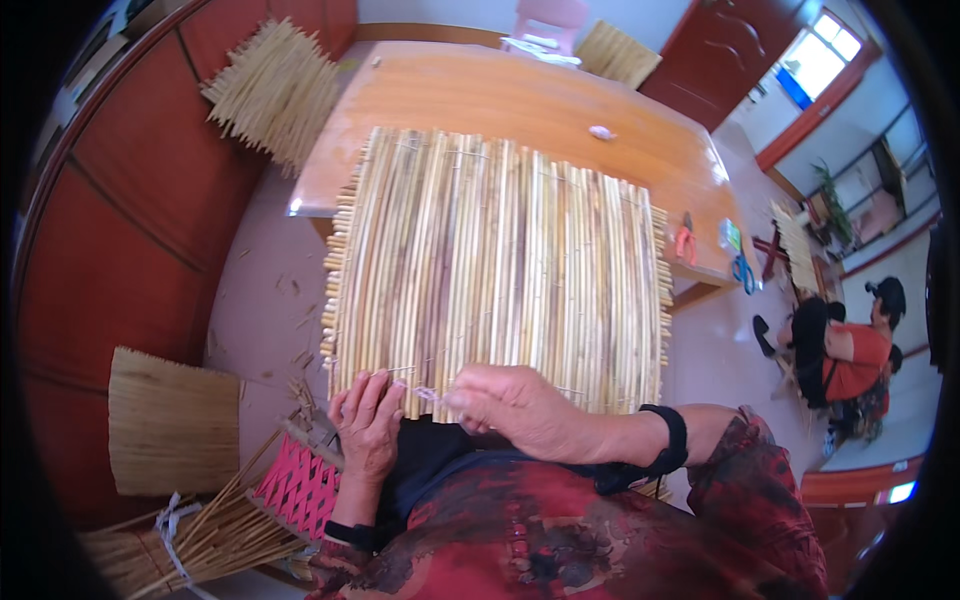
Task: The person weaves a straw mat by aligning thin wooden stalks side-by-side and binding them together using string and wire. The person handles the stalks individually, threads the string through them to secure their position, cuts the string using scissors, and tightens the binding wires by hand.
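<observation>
A mat of pale reed sticks [500, 260], tied side by side with thin thread, rests partly on the wooden table and slants down to my lap. My left hand [368, 425] grips its near left edge with bent fingers. Beside it, just above the near edge, my right hand [510, 408] is closed in a pinch on a thin pale thread [427, 393]. That thread runs toward my left fingertips. Whether the left fingers hold its other end cannot be made out.
Red-handled pliers [685, 243], blue-handled scissors [743, 272] and a small pinkish object [602, 132] lie on the table [520, 90]. Finished-looking mats [175, 420] lean against red cabinets [130, 190] on the left. Tied reeds [200, 550] lie lower left. A person [850, 350] sits at right.
</observation>
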Demonstrator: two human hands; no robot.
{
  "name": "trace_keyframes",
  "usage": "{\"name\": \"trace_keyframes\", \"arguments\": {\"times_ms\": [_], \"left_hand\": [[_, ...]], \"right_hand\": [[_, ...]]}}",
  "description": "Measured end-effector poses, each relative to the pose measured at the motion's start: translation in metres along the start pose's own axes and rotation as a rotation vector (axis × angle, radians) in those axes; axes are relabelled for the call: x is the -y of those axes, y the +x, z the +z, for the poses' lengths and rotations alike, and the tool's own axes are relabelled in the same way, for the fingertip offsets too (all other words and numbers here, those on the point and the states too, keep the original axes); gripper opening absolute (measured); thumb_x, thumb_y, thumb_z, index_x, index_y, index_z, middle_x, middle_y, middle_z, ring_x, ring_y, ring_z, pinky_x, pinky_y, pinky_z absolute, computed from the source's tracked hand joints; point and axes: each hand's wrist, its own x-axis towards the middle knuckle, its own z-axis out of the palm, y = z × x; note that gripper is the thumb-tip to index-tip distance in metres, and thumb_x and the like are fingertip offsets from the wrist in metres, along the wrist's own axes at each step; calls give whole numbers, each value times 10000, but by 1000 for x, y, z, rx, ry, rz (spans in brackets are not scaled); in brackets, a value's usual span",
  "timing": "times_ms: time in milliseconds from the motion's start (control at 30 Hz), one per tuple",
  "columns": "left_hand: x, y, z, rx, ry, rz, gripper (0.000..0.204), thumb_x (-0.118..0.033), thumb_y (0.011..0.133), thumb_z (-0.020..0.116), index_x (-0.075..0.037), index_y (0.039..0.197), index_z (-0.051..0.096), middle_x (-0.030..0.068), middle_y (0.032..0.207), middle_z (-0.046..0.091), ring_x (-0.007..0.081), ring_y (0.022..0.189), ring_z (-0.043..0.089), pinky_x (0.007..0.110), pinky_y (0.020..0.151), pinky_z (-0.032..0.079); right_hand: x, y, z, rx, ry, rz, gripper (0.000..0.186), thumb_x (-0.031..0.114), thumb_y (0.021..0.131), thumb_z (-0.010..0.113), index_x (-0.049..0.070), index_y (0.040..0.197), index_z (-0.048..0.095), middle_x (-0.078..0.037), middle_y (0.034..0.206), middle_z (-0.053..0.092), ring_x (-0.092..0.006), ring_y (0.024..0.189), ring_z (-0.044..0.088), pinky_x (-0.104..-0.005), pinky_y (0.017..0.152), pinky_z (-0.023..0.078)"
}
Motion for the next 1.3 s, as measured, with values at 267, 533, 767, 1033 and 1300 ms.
{"name": "trace_keyframes", "arguments": {"times_ms": [267,533,767,1033,1300], "left_hand": [[-17,21,-11,-54,-97,-62,344,-136,748,615,-77,1082,562,78,1183,526,242,1129,454,407,959,267],[-26,50,-18,-9,-411,-187,236,-33,717,640,-9,940,569,118,814,572,286,781,536,361,724,428],[-14,56,-26,-44,-1221,-643,144,-75,888,473,11,808,556,14,609,486,95,562,494,233,549,426],[-14,57,-35,-100,-1086,-675,146,-81,873,488,28,805,557,22,613,493,107,584,505,233,567,435],[3,18,-64,155,-960,-664,156,-102,884,489,25,956,544,77,759,560,157,576,539,257,461,448]], "right_hand": [[16,12,-18,13,-200,-316,233,185,909,463,-17,812,526,-95,689,478,-164,640,480,-292,599,416],[41,-28,-94,-310,-341,-443,186,132,895,471,-4,927,593,-71,852,577,-146,759,573,-246,698,474],[-15,-85,-216,-618,223,-54,289,274,917,446,5,981,532,-82,694,588,-166,638,618,-260,580,513],[-100,-152,-328,-1043,-97,152,223,238,854,521,29,896,588,-33,676,567,-94,605,587,-226,500,475],[-135,-166,-491,-1596,-1061,171,292,146,750,573,4,1002,538,-235,1021,554,-378,969,521,-438,827,410]]}}
